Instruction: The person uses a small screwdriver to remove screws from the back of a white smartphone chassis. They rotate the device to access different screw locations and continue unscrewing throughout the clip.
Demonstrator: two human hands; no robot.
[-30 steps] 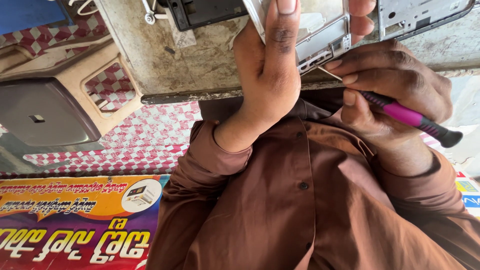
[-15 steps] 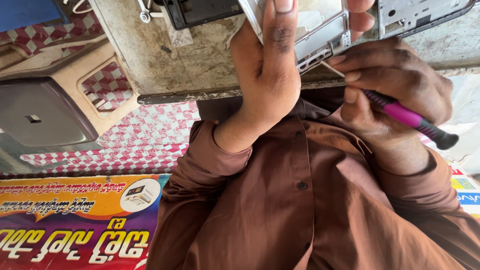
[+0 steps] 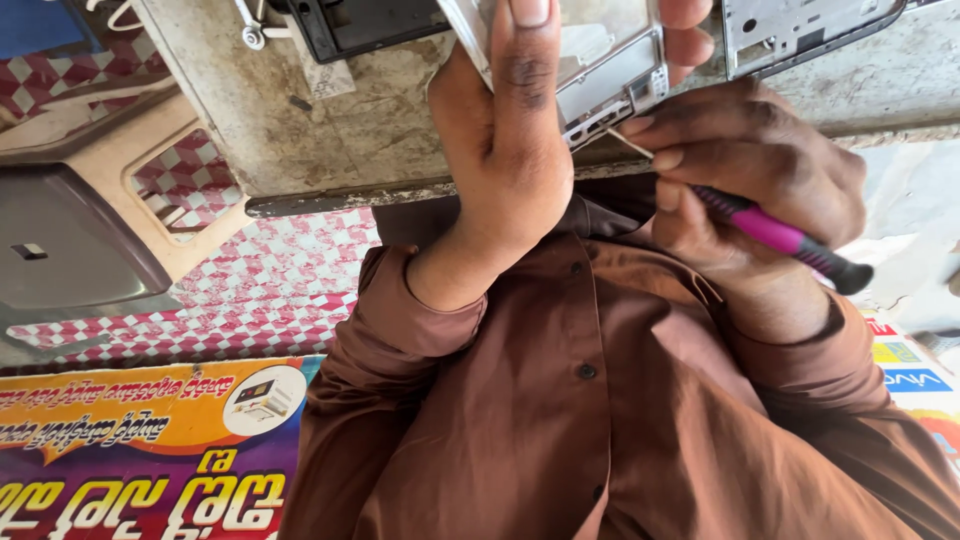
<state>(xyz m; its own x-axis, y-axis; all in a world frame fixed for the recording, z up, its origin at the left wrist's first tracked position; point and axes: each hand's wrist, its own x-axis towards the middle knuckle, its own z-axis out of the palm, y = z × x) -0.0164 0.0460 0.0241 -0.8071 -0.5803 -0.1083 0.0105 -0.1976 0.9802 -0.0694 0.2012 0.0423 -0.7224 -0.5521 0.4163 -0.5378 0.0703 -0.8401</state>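
My left hand (image 3: 505, 150) grips the silver phone frame (image 3: 600, 60) at top centre, my right hand (image 3: 745, 165) clenches the pink screwdriver (image 3: 770, 232) — its thin tip could slip and gouge the frame's edge.

Left hand (image 3: 510, 150) grips phone frame (image 3: 600, 70); right hand (image 3: 750, 170) holds screwdriver (image 3: 770, 232).

Soft, even daylight fills the view, brightest at the right edge. Shadows are faint. The focus is sharp throughout, with slight wide-angle stretching at the corners.
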